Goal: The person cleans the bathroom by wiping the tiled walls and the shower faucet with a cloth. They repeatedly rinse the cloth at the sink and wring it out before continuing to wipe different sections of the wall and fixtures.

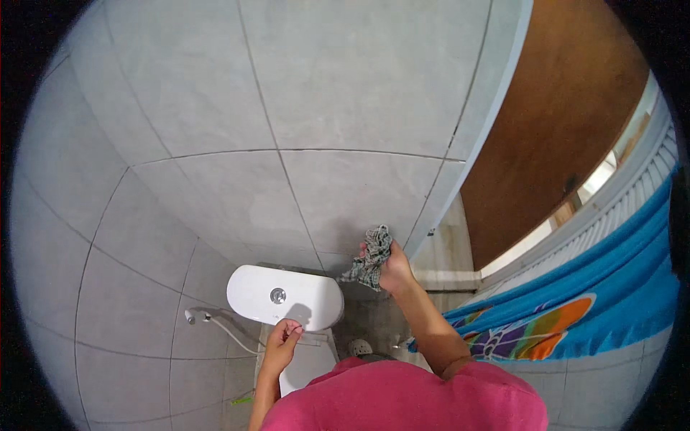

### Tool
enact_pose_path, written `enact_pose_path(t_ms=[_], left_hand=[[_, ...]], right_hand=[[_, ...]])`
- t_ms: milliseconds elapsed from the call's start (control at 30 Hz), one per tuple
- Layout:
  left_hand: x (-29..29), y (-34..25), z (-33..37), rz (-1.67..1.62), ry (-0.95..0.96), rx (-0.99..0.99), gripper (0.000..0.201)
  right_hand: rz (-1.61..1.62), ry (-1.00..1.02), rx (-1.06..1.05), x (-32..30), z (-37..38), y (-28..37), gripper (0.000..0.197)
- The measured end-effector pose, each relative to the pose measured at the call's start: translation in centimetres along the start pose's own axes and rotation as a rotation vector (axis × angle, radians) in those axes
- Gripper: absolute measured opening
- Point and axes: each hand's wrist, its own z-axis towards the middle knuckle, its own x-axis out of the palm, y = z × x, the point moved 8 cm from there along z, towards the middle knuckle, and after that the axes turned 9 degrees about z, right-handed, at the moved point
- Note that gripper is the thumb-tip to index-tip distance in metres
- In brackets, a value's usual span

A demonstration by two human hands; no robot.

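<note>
A crumpled grey-and-black checked cloth [370, 258] is bunched in my right hand [395, 269], close to the grey tiled wall. My arm on that side reaches forward, and the cloth's loose end hangs to the left. My left hand [282, 343] is over the front edge of the white toilet tank [251, 293], its fingers curled in and nothing visible in them. I cannot tell whether it touches the tank. A round chrome flush button [277, 295] is set in the tank lid. Below, the white toilet lid [305, 370] is partly hidden by my pink shirt.
A bidet sprayer [190, 316] with a white hose [233, 336] is on the left wall. To the right are a brown door [553, 129] and a hanging blue towel [618, 280] with a colourful pattern. A light clog [359, 348] shows on the floor.
</note>
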Motion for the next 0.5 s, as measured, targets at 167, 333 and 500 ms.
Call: enact_pose_path(t_ms=[167,333,500], left_hand=[[-0.8,0.6,-1.7,0.022,-0.094,-0.01,0.013],[-1.4,0.4,-3.8,0.011,-0.199,-0.049,0.015],[-2.1,0.6,-5.6,-0.06,-0.297,-0.051,0.01]], right_hand=[[-0.111,0.073,0.062,1.9,0.3,-1.1,0.034],[-0.248,0.082,0.071,3.8,0.2,-1.7,0.036],[-0.412,0.146,0.048,5.0,0.5,-2.1,0.034]])
